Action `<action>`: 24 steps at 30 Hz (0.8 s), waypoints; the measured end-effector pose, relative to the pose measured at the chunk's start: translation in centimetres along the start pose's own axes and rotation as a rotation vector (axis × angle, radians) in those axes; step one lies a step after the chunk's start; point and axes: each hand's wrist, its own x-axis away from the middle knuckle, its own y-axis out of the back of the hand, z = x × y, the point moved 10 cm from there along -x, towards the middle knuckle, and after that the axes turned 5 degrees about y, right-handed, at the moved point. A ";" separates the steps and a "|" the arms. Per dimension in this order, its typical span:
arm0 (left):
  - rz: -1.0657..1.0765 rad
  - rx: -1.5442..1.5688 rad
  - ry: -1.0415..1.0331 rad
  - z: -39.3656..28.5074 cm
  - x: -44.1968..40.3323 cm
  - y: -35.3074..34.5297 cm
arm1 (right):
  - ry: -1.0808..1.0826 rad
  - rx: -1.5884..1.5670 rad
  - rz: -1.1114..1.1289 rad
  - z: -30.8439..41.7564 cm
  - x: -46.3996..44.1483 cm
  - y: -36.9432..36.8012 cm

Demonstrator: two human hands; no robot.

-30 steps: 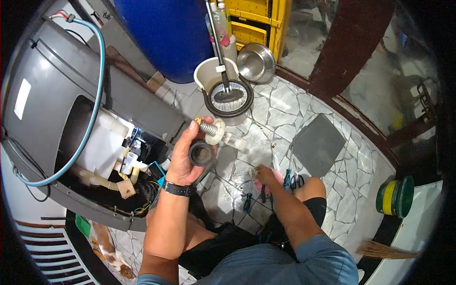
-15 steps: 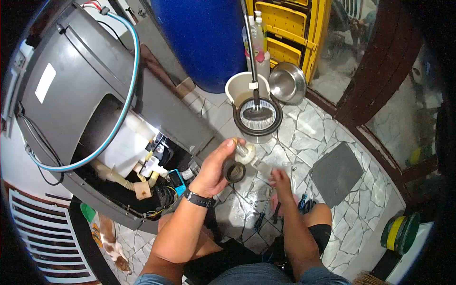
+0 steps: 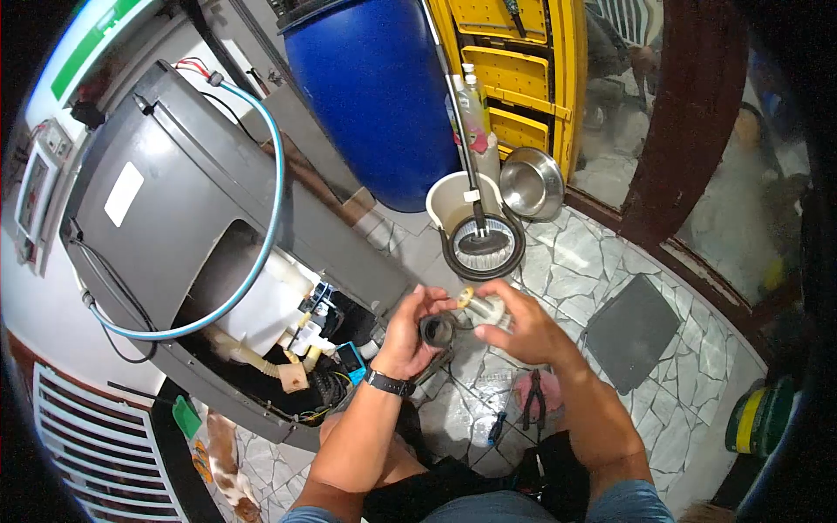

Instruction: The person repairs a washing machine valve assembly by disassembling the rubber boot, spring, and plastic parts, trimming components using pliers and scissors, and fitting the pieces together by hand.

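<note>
My left hand (image 3: 408, 338) is curled around a dark grey rubber ring or sleeve (image 3: 436, 330), its round opening facing up. The fingertips of that hand point toward the yellowish tip of a whitish plastic piece (image 3: 485, 310). My right hand (image 3: 528, 329) grips this piece between thumb and fingers, close beside the left hand. Part of the piece is covered by the right fingers. To the left, a large grey appliance housing (image 3: 349, 240) lies tilted, its opening showing hoses, wires and a light blue-edged part (image 3: 350, 362).
Black-handled pliers (image 3: 534, 403) lie on a pink item on the tiled floor, near a screwdriver (image 3: 497, 427). A mop bucket (image 3: 445, 205), steel bowl (image 3: 532, 185) and blue barrel (image 3: 370, 105) stand ahead. A grey flat panel (image 3: 632, 331) lies right. A cat (image 3: 228, 462) lies lower left.
My right hand has moved up to the left hand and now grips the whitish piece, which the left hand held before. The left hand keeps the dark ring. The view has shifted.
</note>
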 end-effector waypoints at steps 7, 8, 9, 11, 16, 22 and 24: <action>0.195 0.074 -0.064 -0.7 0.2 -1.8 | 0.324 0.436 0.025 7.9 0.8 0.7; 0.201 0.015 -0.100 -0.9 0.4 -2.4 | 0.321 0.447 0.022 7.7 0.7 1.0; 0.133 -0.057 -0.142 -1.1 0.7 -2.5 | 0.314 0.522 0.030 7.5 0.5 1.2; 0.145 -0.141 -0.184 -1.0 1.1 -2.7 | 0.281 0.628 0.075 7.7 0.0 1.3; -0.056 -0.484 -0.340 -2.2 2.0 -2.2 | 0.329 0.645 0.220 8.7 -0.6 0.5; -0.154 -0.720 -0.531 -2.8 2.1 -2.6 | 0.522 0.852 0.356 10.5 -1.0 -1.9; -0.160 -0.963 -0.791 -3.7 3.2 -4.0 | 0.514 0.928 0.358 10.5 -1.4 -2.2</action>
